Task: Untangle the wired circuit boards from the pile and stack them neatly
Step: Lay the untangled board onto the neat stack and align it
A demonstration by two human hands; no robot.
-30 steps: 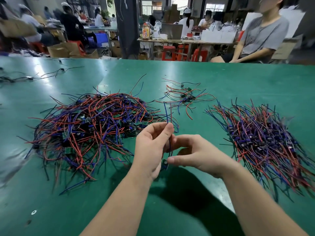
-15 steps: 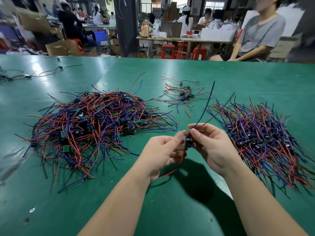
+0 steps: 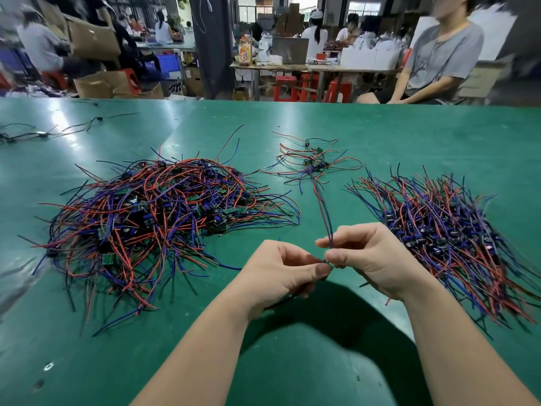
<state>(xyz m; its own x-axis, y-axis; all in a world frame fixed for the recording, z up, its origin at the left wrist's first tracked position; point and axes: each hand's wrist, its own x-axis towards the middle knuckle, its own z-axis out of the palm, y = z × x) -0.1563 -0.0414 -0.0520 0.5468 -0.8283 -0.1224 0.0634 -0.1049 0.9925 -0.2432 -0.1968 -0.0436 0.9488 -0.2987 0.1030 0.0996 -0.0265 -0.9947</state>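
A big tangled pile (image 3: 152, 218) of small circuit boards with red, blue and black wires lies on the left of the green table (image 3: 409, 142). At the right lies a neater heap (image 3: 456, 238) with its wires lined up. My left hand (image 3: 281, 273) and my right hand (image 3: 371, 259) meet near the table's front and pinch one wired board (image 3: 327, 260) between them. Its red and blue wires (image 3: 323, 212) rise from my right fingers. Other wires trail from under my left palm. The board itself is mostly hidden by my fingertips.
A small loose cluster of several wired boards (image 3: 313, 164) lies behind my hands at the middle. Stray dark wires (image 3: 44, 133) lie at the far left. A seated person in a grey shirt (image 3: 439, 54) is beyond the far edge at the right.
The board's wires, which slanted up to the right, now stand nearly upright from my right fingers. Both hands stay together at the front and keep their pinch on the board.
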